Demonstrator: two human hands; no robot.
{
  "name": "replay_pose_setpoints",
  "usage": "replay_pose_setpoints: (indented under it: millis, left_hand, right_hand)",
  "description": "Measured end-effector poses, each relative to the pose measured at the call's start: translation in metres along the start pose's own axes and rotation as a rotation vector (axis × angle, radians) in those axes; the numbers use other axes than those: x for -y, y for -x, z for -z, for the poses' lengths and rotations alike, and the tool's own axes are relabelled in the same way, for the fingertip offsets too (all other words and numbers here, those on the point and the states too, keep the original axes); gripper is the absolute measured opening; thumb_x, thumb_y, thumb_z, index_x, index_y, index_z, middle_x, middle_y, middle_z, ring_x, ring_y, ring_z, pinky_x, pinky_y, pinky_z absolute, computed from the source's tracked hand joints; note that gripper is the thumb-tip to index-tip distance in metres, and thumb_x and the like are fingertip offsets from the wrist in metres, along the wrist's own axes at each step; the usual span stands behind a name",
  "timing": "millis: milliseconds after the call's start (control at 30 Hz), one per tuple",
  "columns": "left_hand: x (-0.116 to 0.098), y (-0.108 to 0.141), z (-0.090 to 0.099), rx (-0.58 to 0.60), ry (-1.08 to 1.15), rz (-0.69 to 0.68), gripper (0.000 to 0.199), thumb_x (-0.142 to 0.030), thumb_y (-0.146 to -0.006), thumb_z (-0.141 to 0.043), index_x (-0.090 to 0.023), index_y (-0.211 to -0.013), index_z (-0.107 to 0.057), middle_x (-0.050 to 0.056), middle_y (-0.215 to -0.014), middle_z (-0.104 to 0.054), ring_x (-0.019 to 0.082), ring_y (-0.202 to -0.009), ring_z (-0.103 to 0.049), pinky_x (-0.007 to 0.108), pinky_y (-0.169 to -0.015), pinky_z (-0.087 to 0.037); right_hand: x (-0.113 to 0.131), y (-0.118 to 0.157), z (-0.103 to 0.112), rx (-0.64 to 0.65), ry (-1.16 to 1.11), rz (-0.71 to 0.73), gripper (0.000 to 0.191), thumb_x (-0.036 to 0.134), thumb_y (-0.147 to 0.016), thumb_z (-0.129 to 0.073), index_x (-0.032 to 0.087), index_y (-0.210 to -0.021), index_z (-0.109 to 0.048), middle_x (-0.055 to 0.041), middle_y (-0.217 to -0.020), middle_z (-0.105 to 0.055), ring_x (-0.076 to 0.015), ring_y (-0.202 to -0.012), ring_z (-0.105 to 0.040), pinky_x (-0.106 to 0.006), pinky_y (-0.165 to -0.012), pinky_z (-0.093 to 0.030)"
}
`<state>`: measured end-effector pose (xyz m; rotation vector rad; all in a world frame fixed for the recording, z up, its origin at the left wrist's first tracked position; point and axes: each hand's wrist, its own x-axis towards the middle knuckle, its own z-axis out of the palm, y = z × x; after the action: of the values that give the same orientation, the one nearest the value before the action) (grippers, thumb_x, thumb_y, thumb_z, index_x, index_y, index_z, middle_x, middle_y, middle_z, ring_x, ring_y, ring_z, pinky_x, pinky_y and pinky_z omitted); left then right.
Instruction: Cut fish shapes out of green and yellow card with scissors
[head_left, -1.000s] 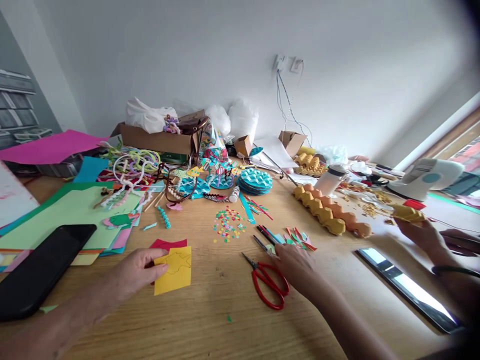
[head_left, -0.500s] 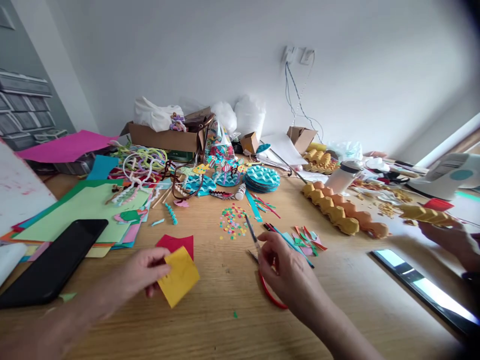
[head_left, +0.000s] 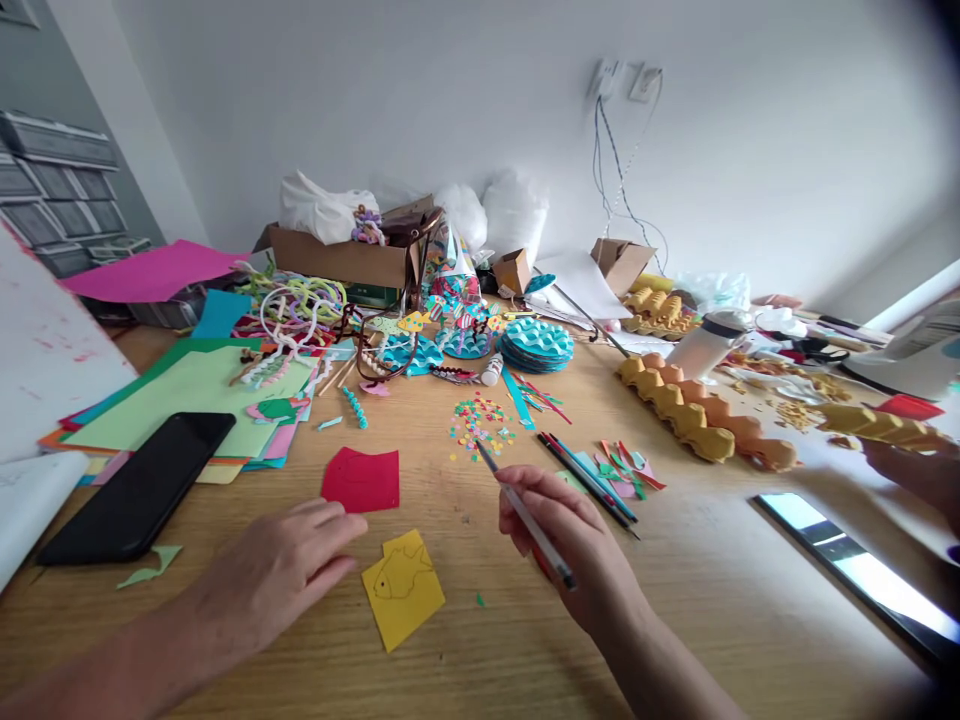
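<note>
My left hand (head_left: 289, 565) hovers low over the table with its fingers loosely stretched and nothing in them. Just beyond its fingertips lies a red paper piece (head_left: 364, 480) with a faint drawn line. To its right is a yellow paper piece (head_left: 405, 590) bearing an outlined fish with an eye. My right hand (head_left: 562, 530) grips a slim clear pen (head_left: 525, 515), dark at its back end, pointing away toward the scattered confetti (head_left: 476, 420). Something red shows beneath the right palm; whether it is held or lying there I cannot tell.
Pencils (head_left: 589, 480) and paper scraps (head_left: 630, 470) lie right of my right hand. A black phone (head_left: 139, 490) rests by coloured sheets (head_left: 180, 400). Egg-carton strips (head_left: 675, 410) and another phone (head_left: 855, 570) are rightward. Another person's hand (head_left: 915, 475) holds a carton strip at the right edge.
My left hand has let go of the yellow paper, which now lies fish-side up on the table. The pen has swung in my right hand, and the scissors' red loop is mostly hidden.
</note>
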<state>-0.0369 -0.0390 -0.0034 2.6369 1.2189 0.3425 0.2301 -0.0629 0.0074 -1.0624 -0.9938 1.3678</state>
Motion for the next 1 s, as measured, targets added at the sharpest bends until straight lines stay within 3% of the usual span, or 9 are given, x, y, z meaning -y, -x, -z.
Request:
replay_pose_setpoints:
  millis: [133,200,333,567,667,800,1000]
  left_hand:
    - [-0.017,0.014,-0.003,-0.034,-0.193,-0.389,0.029,-0.012,-0.078,-0.055,-0.024,-0.103,-0.065,0.000,-0.103,-0.072,0.018,-0.098,-0.063,0.024,-0.082,-0.050]
    - [-0.023,0.020,-0.009,-0.038,-0.255,-0.437,0.037,-0.018,-0.076,-0.060,-0.022,-0.113,-0.061,0.000,-0.112,-0.070,0.019,-0.103,-0.061,0.026,-0.085,-0.050]
    - [-0.025,0.032,-0.023,-0.033,-0.277,-0.392,0.052,-0.023,-0.073,-0.065,-0.025,-0.124,-0.054,0.000,-0.125,-0.063,0.021,-0.110,-0.056,0.031,-0.091,-0.047]
    - [-0.019,0.042,-0.041,-0.044,-0.253,-0.325,0.055,-0.017,-0.071,-0.066,-0.030,-0.123,-0.054,0.002,-0.124,-0.061,0.023,-0.112,-0.052,0.039,-0.098,-0.041]
    - [-0.019,0.042,-0.043,-0.019,-0.249,-0.312,0.058,-0.015,-0.071,-0.065,-0.031,-0.125,-0.051,0.003,-0.127,-0.057,0.024,-0.115,-0.048,0.041,-0.099,-0.039]
    - [-0.019,0.042,-0.043,0.015,-0.238,-0.293,0.059,-0.014,-0.072,-0.064,-0.032,-0.126,-0.050,0.003,-0.129,-0.055,0.024,-0.117,-0.046,0.041,-0.101,-0.038]
    - [-0.018,0.040,-0.045,-0.034,-0.211,-0.308,0.058,-0.015,-0.076,-0.061,-0.028,-0.130,-0.046,0.004,-0.126,-0.058,0.023,-0.116,-0.047,0.040,-0.102,-0.036]
  right_hand:
    - [-0.009,0.005,-0.002,-0.040,-0.131,0.004,0.021,0.031,-0.071,-0.066,0.017,-0.087,-0.067,-0.0061,-0.073,-0.063,-0.0154,-0.066,-0.058,-0.022,-0.053,-0.042]
    - [-0.017,0.009,-0.005,-0.042,-0.089,0.014,0.025,0.028,-0.066,-0.072,0.019,-0.089,-0.066,-0.0048,-0.075,-0.063,-0.0164,-0.070,-0.059,-0.023,-0.056,-0.044]
    - [-0.031,0.019,-0.010,-0.025,0.010,0.112,0.026,0.028,-0.066,-0.074,0.021,-0.088,-0.062,-0.0001,-0.072,-0.058,-0.0127,-0.068,-0.054,-0.022,-0.062,-0.044]
    - [-0.045,0.038,-0.029,-0.128,0.450,0.249,0.023,0.035,-0.081,-0.055,0.019,-0.067,-0.047,0.0042,-0.055,-0.042,-0.0086,-0.048,-0.036,-0.018,-0.043,-0.030]
    - [-0.050,0.044,-0.039,-0.086,0.618,0.274,0.016,0.028,-0.083,-0.048,0.019,-0.070,-0.049,0.0039,-0.054,-0.045,-0.0086,-0.046,-0.038,-0.018,-0.041,-0.030]
    - [-0.054,0.047,-0.045,0.033,0.675,0.242,0.007,0.019,-0.081,-0.046,0.019,-0.078,-0.052,0.0030,-0.059,-0.054,-0.0090,-0.050,-0.047,-0.017,-0.047,-0.037]
    - [-0.061,0.046,-0.046,0.055,0.741,0.274,0.011,0.013,-0.080,-0.045,0.019,-0.084,-0.053,0.0019,-0.067,-0.060,-0.0099,-0.057,-0.054,-0.017,-0.053,-0.040]
